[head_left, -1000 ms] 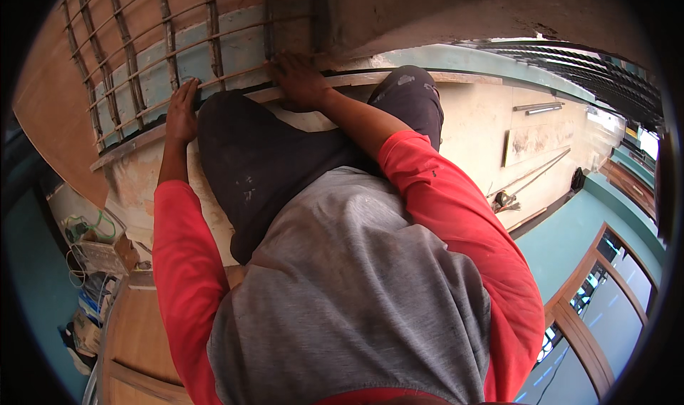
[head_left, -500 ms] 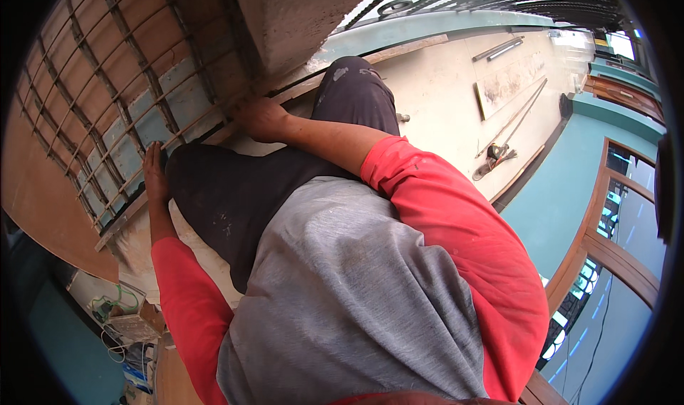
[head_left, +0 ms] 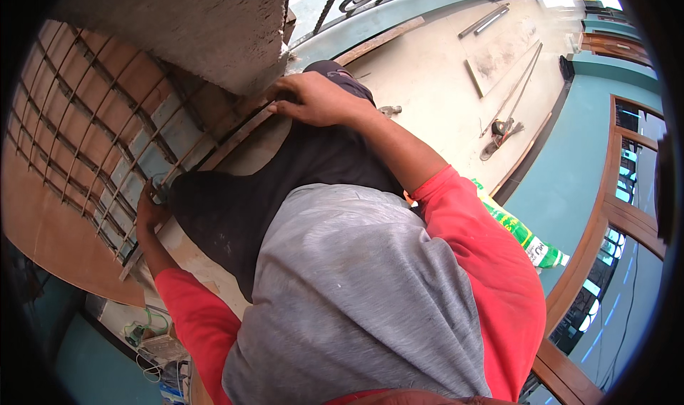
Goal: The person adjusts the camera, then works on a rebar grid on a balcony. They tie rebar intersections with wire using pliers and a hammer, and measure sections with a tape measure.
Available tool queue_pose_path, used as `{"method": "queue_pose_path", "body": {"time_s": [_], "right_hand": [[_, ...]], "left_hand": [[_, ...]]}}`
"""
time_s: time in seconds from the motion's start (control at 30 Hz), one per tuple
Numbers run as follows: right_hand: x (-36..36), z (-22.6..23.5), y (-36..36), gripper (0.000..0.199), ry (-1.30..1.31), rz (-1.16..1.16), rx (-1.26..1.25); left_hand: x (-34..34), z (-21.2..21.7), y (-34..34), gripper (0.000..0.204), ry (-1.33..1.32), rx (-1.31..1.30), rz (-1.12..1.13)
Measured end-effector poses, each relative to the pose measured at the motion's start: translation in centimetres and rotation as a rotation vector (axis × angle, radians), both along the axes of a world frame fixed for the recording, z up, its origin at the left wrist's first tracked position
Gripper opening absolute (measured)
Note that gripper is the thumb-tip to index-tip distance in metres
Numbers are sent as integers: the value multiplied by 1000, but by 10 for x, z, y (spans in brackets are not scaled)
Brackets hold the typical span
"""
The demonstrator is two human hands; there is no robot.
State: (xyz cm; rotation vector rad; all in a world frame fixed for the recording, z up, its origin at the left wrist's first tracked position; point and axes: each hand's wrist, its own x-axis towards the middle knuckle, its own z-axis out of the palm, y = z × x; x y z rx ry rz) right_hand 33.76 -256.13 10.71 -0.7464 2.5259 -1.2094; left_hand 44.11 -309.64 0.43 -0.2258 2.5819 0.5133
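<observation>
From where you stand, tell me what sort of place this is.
Most likely a building site, high on an unfinished structure. Both hands, left hand and right hand, grip a rebar grid over board formwork, beside a rough concrete column, with loose metal rods on the floor far below.

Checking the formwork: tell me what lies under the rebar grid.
Under the rebar grid, orange-brown boards and paler panels show between the bars. The left hand grips its lower edge; the right hand and concrete block cover the upper end.

The rebar grid (head_left: 92, 141) lies left of the concrete block (head_left: 185, 27), with the floor (head_left: 442, 84) to the right.
</observation>
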Motion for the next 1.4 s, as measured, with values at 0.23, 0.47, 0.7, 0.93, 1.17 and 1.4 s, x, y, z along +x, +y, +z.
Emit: {"method": "queue_pose_path", "body": {"time_s": [0.23, 0.47, 0.7, 0.93, 1.17, 1.4], "right_hand": [[17, -45, 157, 31, -71, -904, 224], [71, -123, 193, 27, -307, -746, 405], [85, -138, 186, 29, -264, -599, 381], [85, -157, 184, 30, -285, -486, 426], [146, -181, 210, 28, -459, -463, 543], [168, -183, 193, 26, -507, -423, 503]], "left_hand": [[-60, 62, 125, 93, 127, 81, -21], [-79, 13, 244, 122, 55, -33, -340], [-80, -3, 263, 117, 70, -223, -360], [-86, -12, 258, 100, 77, -134, -409], [-82, -29, 241, 93, 138, -1, -330], [-87, -4, 278, 94, 238, -174, -417]]}}
